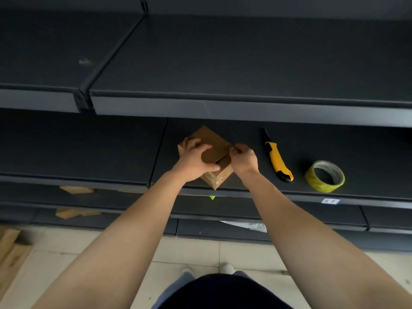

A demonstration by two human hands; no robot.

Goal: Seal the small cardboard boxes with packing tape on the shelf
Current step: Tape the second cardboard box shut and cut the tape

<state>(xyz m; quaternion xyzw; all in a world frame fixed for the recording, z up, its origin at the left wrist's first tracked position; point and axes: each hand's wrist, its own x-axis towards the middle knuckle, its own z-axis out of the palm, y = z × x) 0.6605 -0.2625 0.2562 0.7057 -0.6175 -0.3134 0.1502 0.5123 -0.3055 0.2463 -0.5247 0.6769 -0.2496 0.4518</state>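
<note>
Grips the small cardboard box [211,139], turned cornerwise at the shelf [356,152] front edge, in the curled left hand [196,160], and pinches its right corner, where the flap seam [224,157] ends, with right hand [244,160] fingers [237,149].

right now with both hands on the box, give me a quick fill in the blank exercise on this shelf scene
1. The left hand lies across the ____ of the cardboard box.
2. The right hand pinches at the box's ____ corner.
3. The utility knife lies ____ the box and the tape roll.
4. The knife's handle is black and ____.

Missing words: top; right; between; yellow
</note>
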